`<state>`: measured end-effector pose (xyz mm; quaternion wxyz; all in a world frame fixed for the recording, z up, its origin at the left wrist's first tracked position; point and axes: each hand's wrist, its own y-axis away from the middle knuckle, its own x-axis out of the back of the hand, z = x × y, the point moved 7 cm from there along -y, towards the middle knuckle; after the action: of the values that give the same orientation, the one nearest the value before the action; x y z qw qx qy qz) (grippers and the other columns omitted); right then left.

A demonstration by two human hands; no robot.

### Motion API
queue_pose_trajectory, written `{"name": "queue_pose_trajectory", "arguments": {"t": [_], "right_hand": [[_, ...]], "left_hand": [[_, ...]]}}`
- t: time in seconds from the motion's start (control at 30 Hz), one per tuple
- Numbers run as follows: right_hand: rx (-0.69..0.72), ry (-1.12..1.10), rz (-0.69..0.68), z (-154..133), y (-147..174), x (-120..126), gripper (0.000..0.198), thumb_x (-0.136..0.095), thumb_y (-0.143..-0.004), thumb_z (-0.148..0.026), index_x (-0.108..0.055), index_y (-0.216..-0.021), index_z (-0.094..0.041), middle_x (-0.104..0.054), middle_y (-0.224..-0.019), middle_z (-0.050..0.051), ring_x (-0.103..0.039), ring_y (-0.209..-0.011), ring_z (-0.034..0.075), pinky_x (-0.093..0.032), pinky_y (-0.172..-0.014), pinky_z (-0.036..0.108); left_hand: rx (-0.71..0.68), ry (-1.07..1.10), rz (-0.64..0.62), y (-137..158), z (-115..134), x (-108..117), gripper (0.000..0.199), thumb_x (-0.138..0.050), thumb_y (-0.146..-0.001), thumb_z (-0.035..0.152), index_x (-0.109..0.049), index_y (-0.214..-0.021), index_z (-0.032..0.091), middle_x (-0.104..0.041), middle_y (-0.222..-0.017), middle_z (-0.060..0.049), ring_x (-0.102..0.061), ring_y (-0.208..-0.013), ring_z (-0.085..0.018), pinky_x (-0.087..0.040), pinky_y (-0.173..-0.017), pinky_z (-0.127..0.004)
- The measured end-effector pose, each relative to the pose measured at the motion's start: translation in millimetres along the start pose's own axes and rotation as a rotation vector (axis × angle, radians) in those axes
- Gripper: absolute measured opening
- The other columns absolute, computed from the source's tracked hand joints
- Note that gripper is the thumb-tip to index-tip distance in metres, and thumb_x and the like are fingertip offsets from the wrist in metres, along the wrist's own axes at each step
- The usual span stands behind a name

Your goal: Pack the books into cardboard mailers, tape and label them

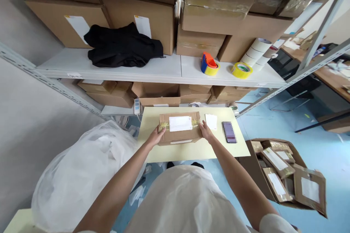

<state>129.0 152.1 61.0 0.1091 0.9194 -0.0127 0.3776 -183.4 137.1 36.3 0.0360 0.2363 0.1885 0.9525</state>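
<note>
A taped cardboard box (166,138) is held between my two hands above a pale yellow table (153,154); I cannot tell if it touches the tabletop. On its upper face is a white label (180,123), and shiny tape runs out to both ends. My left hand (156,136) grips the left end, thumb on top. At the opposite end, my right hand (205,131) holds the box with its thumb near the upper edge. White paper slips (211,121) lie just beyond my right hand, and a blurred-out phone (229,132) rests farther right.
Behind the table, a shelf (164,72) carries cardboard boxes, a black garment (123,45), a tape dispenser (210,64) and a yellow tape roll (242,70). A large carton (253,169) of labelled parcels stands on the floor at right. A big white plastic bag (82,174) bulges at left.
</note>
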Motion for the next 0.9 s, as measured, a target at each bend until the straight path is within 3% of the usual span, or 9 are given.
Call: {"name": "queue_pose_trajectory", "arguments": {"t": [0.17,0.33,0.47,0.57,0.67,0.73,0.8,0.9], "right_hand": [[-0.070,-0.051,-0.070,-7.1,1.2,-7.3,0.051,-0.025,-0.097,-0.042,-0.044,-0.139,-0.021,-0.061,-0.129,0.009,-0.057,-0.119,0.021,-0.043,-0.099,0.036],[-0.159,-0.111,-0.090,3.0,30.9,-0.9,0.046,-0.033,-0.096,-0.039,-0.047,-0.136,-0.021,-0.063,-0.127,0.009,-0.058,-0.117,0.023,-0.043,-0.099,0.037],[-0.211,-0.219,-0.086,25.6,79.9,29.5,0.050,-0.037,-0.094,-0.046,-0.045,-0.136,-0.020,-0.066,-0.121,0.011,-0.062,-0.110,0.025,-0.045,-0.094,0.038],[-0.241,-0.316,-0.017,51.4,124.2,76.7,0.046,-0.039,-0.092,-0.050,-0.049,-0.127,-0.022,-0.069,-0.113,0.009,-0.066,-0.093,0.023,-0.049,-0.084,0.036],[-0.310,-0.405,0.033,87.1,167.5,131.9,0.046,-0.039,-0.090,-0.056,-0.051,-0.119,-0.023,-0.070,-0.096,0.005,-0.066,-0.076,0.020,-0.051,-0.066,0.031],[-0.377,-0.435,0.073,116.2,194.2,167.6,0.048,-0.037,-0.089,-0.060,-0.052,-0.116,-0.023,-0.069,-0.089,0.004,-0.064,-0.071,0.020,-0.049,-0.058,0.029],[-0.465,-0.369,0.151,150.6,219.7,201.5,0.048,-0.034,-0.089,-0.061,-0.055,-0.109,-0.023,-0.069,-0.087,0.005,-0.064,-0.073,0.022,-0.048,-0.060,0.030],[-0.615,-0.229,0.298,209.0,255.8,243.7,0.048,-0.030,-0.090,-0.061,-0.059,-0.098,-0.023,-0.071,-0.090,0.007,-0.065,-0.085,0.027,-0.048,-0.073,0.034]], "left_hand": [[-0.012,0.056,0.090,6.3,-2.2,-1.9,0.048,-0.046,-0.091,0.046,-0.052,-0.131,0.021,-0.060,-0.132,-0.007,-0.054,-0.124,-0.021,-0.044,-0.102,-0.032],[0.043,0.047,0.083,19.2,-2.4,-1.6,0.057,-0.050,-0.082,0.058,-0.057,-0.125,0.020,-0.064,-0.127,-0.009,-0.057,-0.120,-0.026,-0.047,-0.099,-0.037],[0.061,-0.044,-0.027,36.8,32.1,-12.0,0.065,-0.051,-0.075,0.067,-0.061,-0.118,0.020,-0.065,-0.124,-0.010,-0.056,-0.120,-0.030,-0.047,-0.099,-0.041],[-0.014,-0.134,-0.176,52.9,83.2,-34.7,0.065,-0.051,-0.075,0.068,-0.060,-0.120,0.021,-0.064,-0.126,-0.010,-0.056,-0.120,-0.031,-0.046,-0.098,-0.041],[-0.119,-0.272,-0.356,67.7,145.7,-76.8,0.061,-0.052,-0.076,0.064,-0.058,-0.123,0.025,-0.064,-0.126,-0.007,-0.058,-0.116,-0.030,-0.048,-0.093,-0.039],[-0.151,-0.420,-0.452,74.0,185.1,-117.6,0.055,-0.053,-0.076,0.064,-0.060,-0.119,0.029,-0.067,-0.119,-0.005,-0.061,-0.110,-0.031,-0.050,-0.085,-0.037],[-0.215,-0.595,-0.555,79.0,222.3,-171.7,0.048,-0.050,-0.078,0.063,-0.062,-0.111,0.030,-0.070,-0.111,-0.005,-0.064,-0.104,-0.031,-0.050,-0.079,-0.035],[-0.422,-0.788,-0.692,86.4,273.2,-269.9,0.043,-0.042,-0.084,0.059,-0.062,-0.109,0.030,-0.071,-0.108,-0.006,-0.065,-0.102,-0.030,-0.048,-0.080,-0.034]]}}
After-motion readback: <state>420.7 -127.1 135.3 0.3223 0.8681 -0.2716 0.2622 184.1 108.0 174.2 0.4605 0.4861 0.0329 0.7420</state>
